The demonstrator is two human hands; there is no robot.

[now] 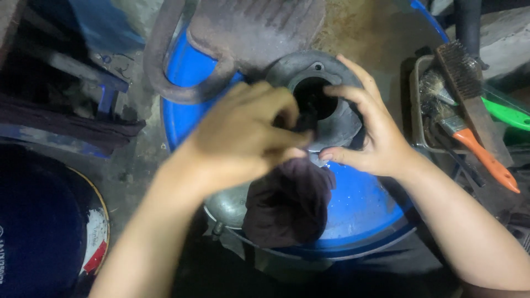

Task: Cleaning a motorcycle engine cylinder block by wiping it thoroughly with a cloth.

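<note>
A grey metal housing [326, 72] with a round dark bore lies on top of a blue drum [359, 204]. My left hand [243, 138] is closed on a dark cloth [287, 201], pressing part of it at the bore's edge while the rest hangs down toward me. My right hand [370, 127] grips the housing's right rim, fingers curled over the top and thumb under the lower edge.
A rusty metal plate with a curved handle [221, 44] rests on the drum behind the housing. At right, a tray [415, 105] holds a wire brush [469, 83] and an orange-handled paintbrush [475, 149]. A dark round container [44, 221] stands at lower left.
</note>
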